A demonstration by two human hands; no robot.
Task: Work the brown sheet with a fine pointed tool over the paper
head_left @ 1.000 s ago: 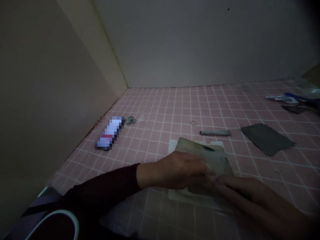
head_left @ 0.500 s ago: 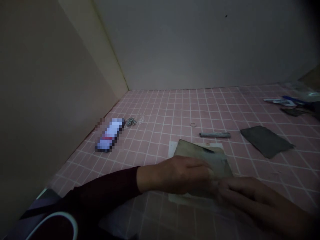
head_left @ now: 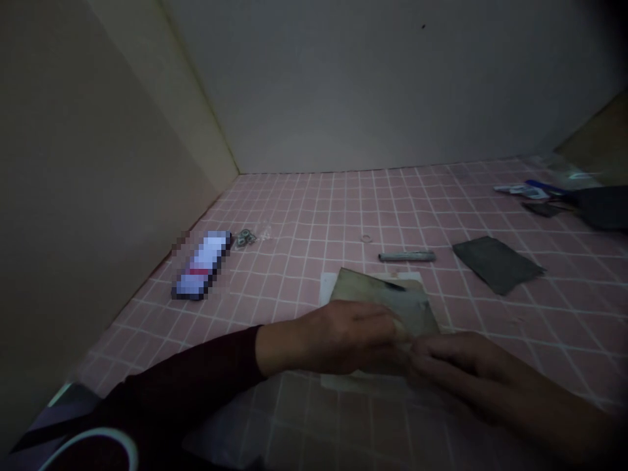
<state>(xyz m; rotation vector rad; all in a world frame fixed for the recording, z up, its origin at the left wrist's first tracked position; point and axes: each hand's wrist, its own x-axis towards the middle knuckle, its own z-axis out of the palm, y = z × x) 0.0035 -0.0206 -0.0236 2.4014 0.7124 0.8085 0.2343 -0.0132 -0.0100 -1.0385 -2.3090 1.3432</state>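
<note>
My left hand [head_left: 350,335] is closed over a pale grey-green sheet [head_left: 409,301], its fingers pinched together near the sheet's front right part. Against its fingertips comes my right hand [head_left: 456,363], closed too, with thumb and fingers pressed together. Whatever they hold between them is hidden and too dim to name. Beneath the sheet lies white paper [head_left: 326,288], whose edges stick out at the back and front. Just behind the sheet are a grey rod or rolled tube [head_left: 407,256] and a small pale ring [head_left: 366,239].
A dark grey sheet [head_left: 495,265] with uneven edges lies to the right. On the left is a phone [head_left: 203,265] with a lit screen, beside small metal rings [head_left: 245,238]. Several tools, one a blue item [head_left: 544,187], lie at the far right. Walls border the pink checked table [head_left: 304,222].
The view has turned slightly right, so everything appears further left. Both hands stay together over the sheet, with little visible change in their grip.
</note>
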